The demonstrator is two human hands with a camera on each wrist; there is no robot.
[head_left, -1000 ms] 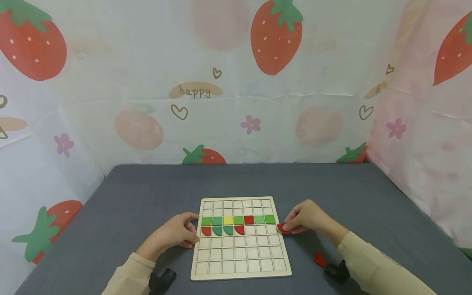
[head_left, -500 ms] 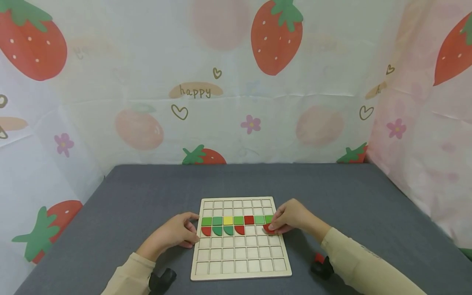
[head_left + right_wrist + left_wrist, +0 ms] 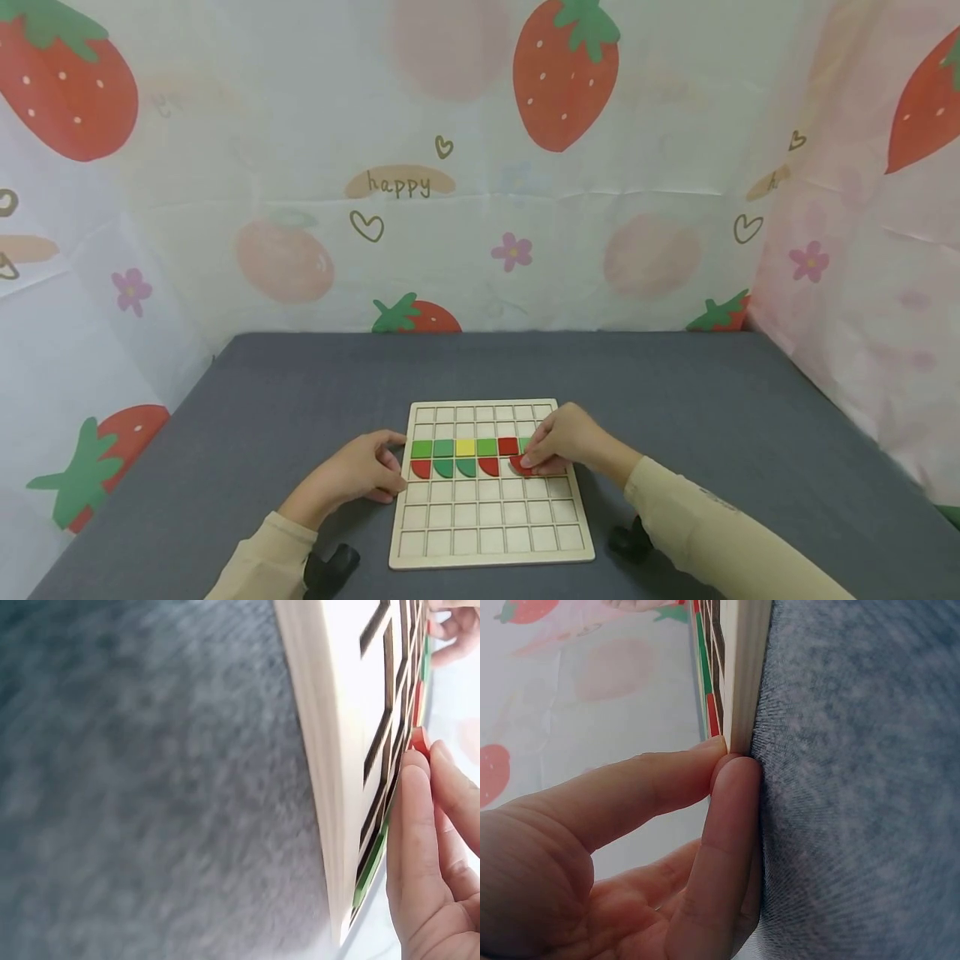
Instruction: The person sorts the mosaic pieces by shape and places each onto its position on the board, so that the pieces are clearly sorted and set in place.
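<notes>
A pale wooden grid board (image 3: 491, 517) lies on the table in the head view. One row carries green, yellow and red square tiles, and the row in front of it carries red and green quarter-circle tiles. My left hand (image 3: 356, 472) grips the board's left edge; in the left wrist view, the thumb (image 3: 660, 776) lies on its rim, other fingers against its side. My right hand (image 3: 573, 442) pinches a red quarter-circle tile (image 3: 520, 465) over the quarter-circle row, right of the last red quarter-circle (image 3: 489, 467). The right fingers hide the row's right end.
A dark grey cloth (image 3: 315, 375) covers the table. Behind it hangs a strawberry-print curtain (image 3: 562, 192). Black wrist devices are worn on the left wrist (image 3: 330, 571) and right wrist (image 3: 632, 542).
My right hand has carried the red quarter-circle tile leftward, from the board's right edge to over the quarter-circle row. The left hand has stayed at the board's left edge.
</notes>
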